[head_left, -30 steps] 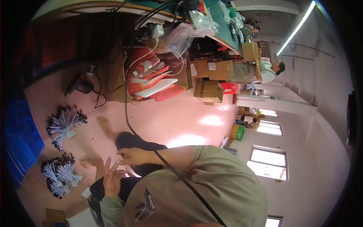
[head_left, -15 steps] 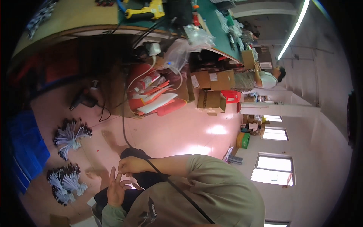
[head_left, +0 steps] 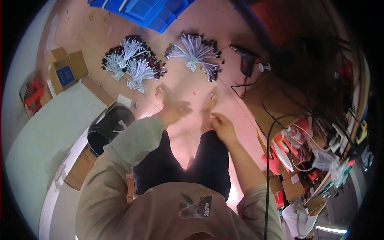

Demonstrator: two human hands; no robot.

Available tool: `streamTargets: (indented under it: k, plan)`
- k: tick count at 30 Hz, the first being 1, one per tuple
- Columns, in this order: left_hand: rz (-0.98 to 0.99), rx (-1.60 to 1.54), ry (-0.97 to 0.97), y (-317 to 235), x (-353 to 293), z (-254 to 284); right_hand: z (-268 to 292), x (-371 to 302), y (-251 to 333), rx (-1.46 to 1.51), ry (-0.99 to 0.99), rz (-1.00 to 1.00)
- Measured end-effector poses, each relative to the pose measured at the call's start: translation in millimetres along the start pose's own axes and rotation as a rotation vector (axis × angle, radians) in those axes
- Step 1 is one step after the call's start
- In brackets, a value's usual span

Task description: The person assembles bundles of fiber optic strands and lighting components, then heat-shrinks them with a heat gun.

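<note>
L hand (head_left: pixel 175 113) blurred, R hand (head_left: pixel 223 127) bent-fingered by R knee (head_left: pixel 210 146), can't tell if either grip holds anything; white cable bundles (head_left: pixel 141 71) on floor (head_left: pixel 240 120), well in from its L edge, prob. gathered at near ends vs. tangling.

We identify a workshop or small factory floor by its stock and tools. On the tiled pink floor (head_left: pixel 237 110), at the far side, lie dense bundles (head_left: pixel 194 44) of pale leads with dark ends, a blue crate (head_left: pixel 146 11) beyond them. To their right we note a corded heat gun (head_left: pixel 247 64); at far left, an open carton (head_left: pixel 79 63). At near right we find a co-worker (head_left: pixel 293 222) and a strip lamp (head_left: pixel 331 230).
</note>
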State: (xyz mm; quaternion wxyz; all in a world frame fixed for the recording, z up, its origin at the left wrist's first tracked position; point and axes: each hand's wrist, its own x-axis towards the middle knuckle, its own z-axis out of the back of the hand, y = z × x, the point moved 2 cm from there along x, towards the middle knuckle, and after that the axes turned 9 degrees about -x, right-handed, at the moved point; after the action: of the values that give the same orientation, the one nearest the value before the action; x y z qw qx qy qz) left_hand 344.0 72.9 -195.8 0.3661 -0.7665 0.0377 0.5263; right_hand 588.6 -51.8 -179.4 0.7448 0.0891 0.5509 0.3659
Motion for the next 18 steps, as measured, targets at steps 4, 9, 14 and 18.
streamTargets:
  k: [4,9,14,18]
  plan:
    - [0.038,0.153,-0.411,25,85,51,18,117,-5,-0.242,-0.092,0.139]
    - [-0.425,0.461,-0.587,44,196,65,15,248,-55,-0.671,-0.016,0.298]
    - [-0.92,0.839,-0.503,4,304,81,2,358,-36,-0.717,-0.172,0.689]
    - [-0.874,1.014,-0.551,1,344,102,-32,409,-3,-0.686,-0.106,0.7]
